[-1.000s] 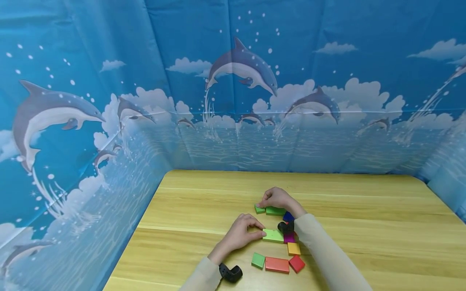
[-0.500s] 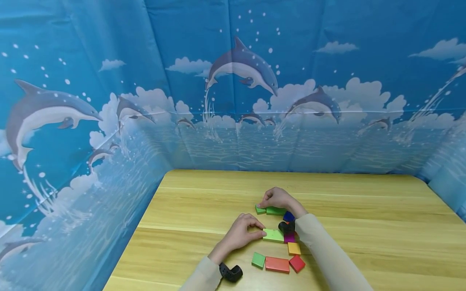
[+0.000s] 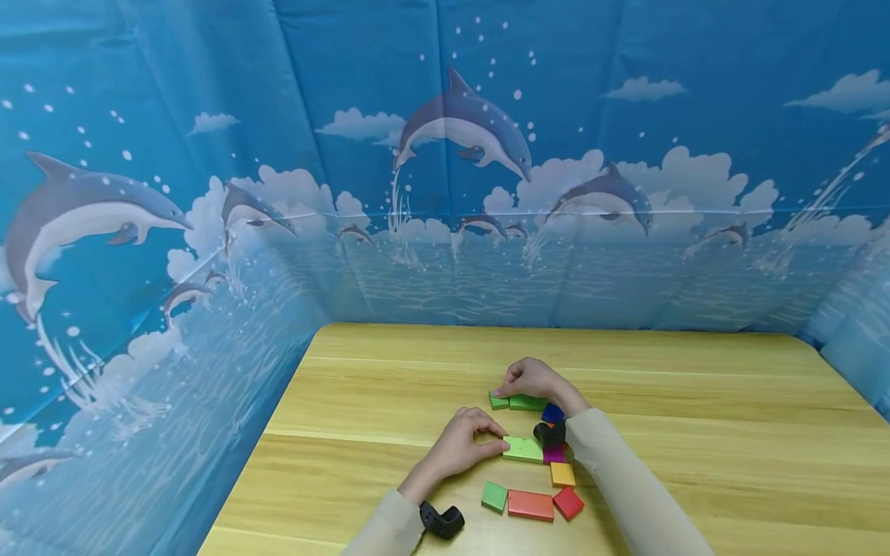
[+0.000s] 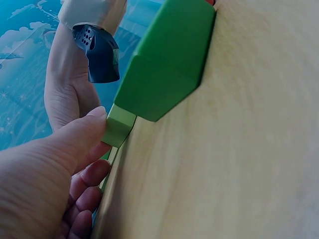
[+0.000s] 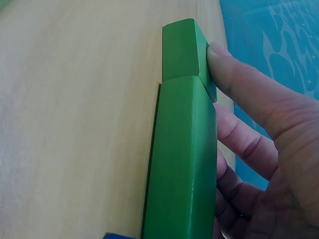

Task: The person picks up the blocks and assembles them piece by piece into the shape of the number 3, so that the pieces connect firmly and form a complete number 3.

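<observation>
In the head view my left hand [image 3: 460,446] pinches the left end of a long light-green block [image 3: 523,449] between thumb and index finger. The left wrist view shows the thumb on the end of that light-green block [image 4: 119,124]. Farther back, my right hand [image 3: 534,378] pinches a small green block [image 3: 498,401]. That small green block [image 5: 180,50] sits end to end with a longer green block [image 5: 180,154]. A blue block [image 3: 553,413] lies by the longer one's right end. A purple block [image 3: 554,455] adjoins the light-green one, partly hidden by the right wrist's black camera.
Nearer the front edge lie a green block [image 3: 494,497], a long orange-red block [image 3: 531,505] and a red block [image 3: 568,503] in a row. A yellow-orange block [image 3: 562,474] is below the purple one. A blue dolphin curtain [image 3: 445,270] surrounds the wooden table [image 3: 361,394].
</observation>
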`<action>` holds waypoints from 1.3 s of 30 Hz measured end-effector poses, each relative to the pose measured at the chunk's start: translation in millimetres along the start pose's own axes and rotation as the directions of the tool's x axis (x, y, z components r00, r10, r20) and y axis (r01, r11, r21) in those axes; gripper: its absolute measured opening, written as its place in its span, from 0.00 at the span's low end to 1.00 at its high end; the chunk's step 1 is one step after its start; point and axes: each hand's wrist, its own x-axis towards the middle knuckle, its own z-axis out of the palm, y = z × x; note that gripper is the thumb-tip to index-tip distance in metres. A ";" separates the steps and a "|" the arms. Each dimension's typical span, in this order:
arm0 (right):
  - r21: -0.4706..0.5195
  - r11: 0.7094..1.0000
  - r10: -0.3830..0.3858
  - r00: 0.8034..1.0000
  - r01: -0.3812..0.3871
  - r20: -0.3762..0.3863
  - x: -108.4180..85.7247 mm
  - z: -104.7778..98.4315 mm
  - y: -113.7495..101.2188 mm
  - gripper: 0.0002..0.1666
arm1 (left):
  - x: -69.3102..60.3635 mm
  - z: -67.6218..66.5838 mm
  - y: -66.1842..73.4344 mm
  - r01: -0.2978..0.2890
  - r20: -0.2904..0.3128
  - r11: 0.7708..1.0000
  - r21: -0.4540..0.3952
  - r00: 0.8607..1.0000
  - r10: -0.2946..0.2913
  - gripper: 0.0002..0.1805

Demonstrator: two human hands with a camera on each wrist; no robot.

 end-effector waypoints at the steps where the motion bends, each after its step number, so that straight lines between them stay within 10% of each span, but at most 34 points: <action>1: 0.004 1.000 0.000 1.000 0.000 0.000 -0.3 0.1 0.1 0.18 | 0.0 0.2 -0.1 -0.001 0.000 1.000 0.001 1.000 0.001 0.09; 25: 0.006 1.000 -0.009 0.999 0.009 0.031 -0.9 0.6 2.4 0.17 | -2.7 1.5 0.6 0.026 0.001 1.000 -0.005 1.000 -0.026 0.10; 34: 0.179 0.984 -0.029 0.997 0.016 0.071 -3.0 -8.8 10.3 0.14 | -1.6 0.8 1.9 0.018 -0.003 1.000 -0.009 1.000 -0.018 0.09; 39: 0.072 0.993 -0.098 0.995 0.097 0.007 -12.5 -25.7 12.6 0.22 | 0.5 -0.3 0.8 0.018 0.000 1.000 0.005 1.000 -0.018 0.09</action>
